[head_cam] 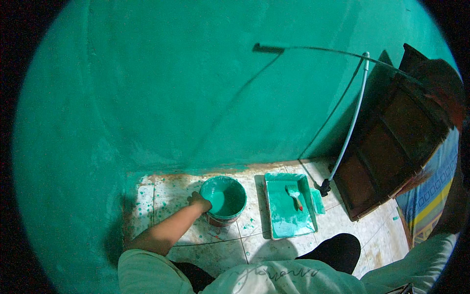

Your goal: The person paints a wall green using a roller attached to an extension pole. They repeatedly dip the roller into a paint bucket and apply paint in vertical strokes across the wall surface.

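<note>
My left hand (200, 203) grips the left rim of a round paint bucket (224, 219), with the forearm reaching in from the lower left. Green paint coats the bucket's inner wall, and its deeper part lies in shadow. To its right a paint tray (272, 224), smeared with green paint, rests on the floor. A flat paintbrush (293, 194) with paint-covered bristles and a red-tipped handle lies inside the tray. My right hand is out of view; only the right sleeve (411, 262) shows at the lower right.
A green wall (176, 92) rises ahead, above paint-spattered white floor tiles (205, 253). One pale pole (354, 117) leans there, its dark end (325, 187) on the floor near a small green-painted piece (317, 201). Dark wooden furniture (389, 147) and patterned fabric (427, 198) stand right.
</note>
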`<state>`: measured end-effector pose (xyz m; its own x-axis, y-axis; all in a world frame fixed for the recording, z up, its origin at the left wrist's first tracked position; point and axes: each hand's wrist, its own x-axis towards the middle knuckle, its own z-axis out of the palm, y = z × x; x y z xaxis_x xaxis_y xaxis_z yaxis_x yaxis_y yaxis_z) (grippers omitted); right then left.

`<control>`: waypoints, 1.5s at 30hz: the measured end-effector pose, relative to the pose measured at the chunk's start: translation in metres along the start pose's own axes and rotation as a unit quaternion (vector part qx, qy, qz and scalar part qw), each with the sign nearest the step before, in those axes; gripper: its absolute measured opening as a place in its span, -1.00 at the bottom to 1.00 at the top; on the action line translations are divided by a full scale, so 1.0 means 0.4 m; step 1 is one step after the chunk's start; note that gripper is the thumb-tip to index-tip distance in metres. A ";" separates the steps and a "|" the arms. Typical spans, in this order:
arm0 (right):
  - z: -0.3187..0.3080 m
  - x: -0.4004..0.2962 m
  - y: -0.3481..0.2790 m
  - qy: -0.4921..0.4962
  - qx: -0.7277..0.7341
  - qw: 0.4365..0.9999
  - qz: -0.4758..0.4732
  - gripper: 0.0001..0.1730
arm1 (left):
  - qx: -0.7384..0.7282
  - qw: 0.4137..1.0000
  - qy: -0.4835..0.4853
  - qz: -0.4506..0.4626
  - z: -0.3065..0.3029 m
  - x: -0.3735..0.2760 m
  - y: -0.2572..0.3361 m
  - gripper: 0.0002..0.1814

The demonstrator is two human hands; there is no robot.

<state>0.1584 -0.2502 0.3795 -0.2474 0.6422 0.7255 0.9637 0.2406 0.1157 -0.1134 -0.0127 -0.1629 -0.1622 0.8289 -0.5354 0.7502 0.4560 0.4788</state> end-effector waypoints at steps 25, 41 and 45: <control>0.568 -0.373 -0.022 -0.016 0.206 0.974 0.089 -0.26 | -0.066 0.998 0.007 0.009 0.009 -0.021 0.005 -0.11; 0.433 -0.622 0.027 -0.322 0.291 0.809 0.396 -0.49 | -0.139 0.990 -0.026 0.023 -0.028 -0.089 0.033 -0.29; 0.395 -0.590 0.086 -0.304 0.443 0.667 0.516 -0.55 | -0.286 0.947 -0.145 0.005 0.006 0.029 -0.049 -0.52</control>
<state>0.2340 -0.2786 0.1050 0.2481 0.9103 -0.3313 0.2811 -0.3949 -0.8747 -0.1284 -0.0127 -0.1803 0.0888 0.7483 -0.6574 0.2683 0.6176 0.7393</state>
